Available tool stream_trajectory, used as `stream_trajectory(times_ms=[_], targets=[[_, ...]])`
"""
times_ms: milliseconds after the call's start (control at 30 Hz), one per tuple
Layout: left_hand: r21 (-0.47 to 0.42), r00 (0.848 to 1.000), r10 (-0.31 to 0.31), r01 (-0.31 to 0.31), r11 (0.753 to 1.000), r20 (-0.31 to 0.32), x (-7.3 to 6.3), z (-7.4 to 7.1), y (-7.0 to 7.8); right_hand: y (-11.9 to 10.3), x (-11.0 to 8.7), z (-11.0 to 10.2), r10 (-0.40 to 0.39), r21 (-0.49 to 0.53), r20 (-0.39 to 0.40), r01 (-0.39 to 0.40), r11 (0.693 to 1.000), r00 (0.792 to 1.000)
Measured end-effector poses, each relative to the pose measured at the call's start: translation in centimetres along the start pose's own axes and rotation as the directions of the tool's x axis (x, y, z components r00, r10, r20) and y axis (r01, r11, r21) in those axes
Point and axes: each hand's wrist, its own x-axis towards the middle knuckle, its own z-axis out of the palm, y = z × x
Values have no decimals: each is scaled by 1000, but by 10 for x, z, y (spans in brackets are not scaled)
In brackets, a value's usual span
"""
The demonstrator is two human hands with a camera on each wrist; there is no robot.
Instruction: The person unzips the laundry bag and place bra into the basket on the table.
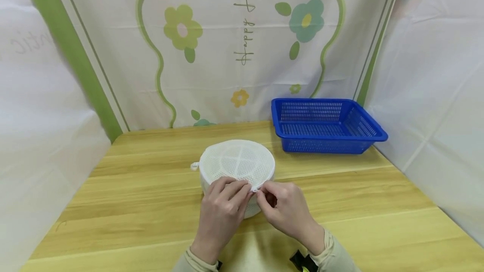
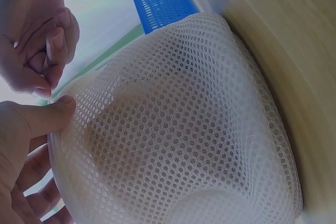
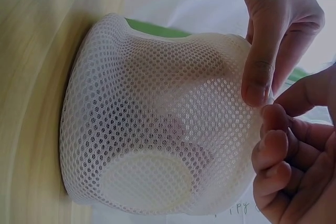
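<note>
A white mesh laundry bag [image 1: 238, 158], round and standing upright, sits on the table in front of me. My left hand [image 1: 223, 209] pinches its near top rim, thumb outside and fingers over the top. Just to the right, my right hand [image 1: 287, 207] pinches a small white zipper pull [image 1: 255, 190] at the same rim, its fingertips close beside the left ones. Through the mesh side [image 3: 157, 103] in the right wrist view, a pale round shape shows low in the bag. A white fabric loop [image 1: 194, 166] sticks out at the bag's left edge.
A blue perforated plastic basket [image 1: 329, 146] stands at the back right of the wood-patterned table [image 1: 132, 188]. White curtains with printed flowers [image 1: 242, 87] hang behind and along both sides.
</note>
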Motion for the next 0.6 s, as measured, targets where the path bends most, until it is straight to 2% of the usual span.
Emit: stream_trajectory(times_ms=[333,600], targets=[[9,999,23,-22,1000,-45,1,1,2,-2,-1,-1,79,-9,-16,-79,997,997],[11,999,16,-15,1000,-47,2,0,1,-1,0,-2,94,-12,-49,-95,995,994]])
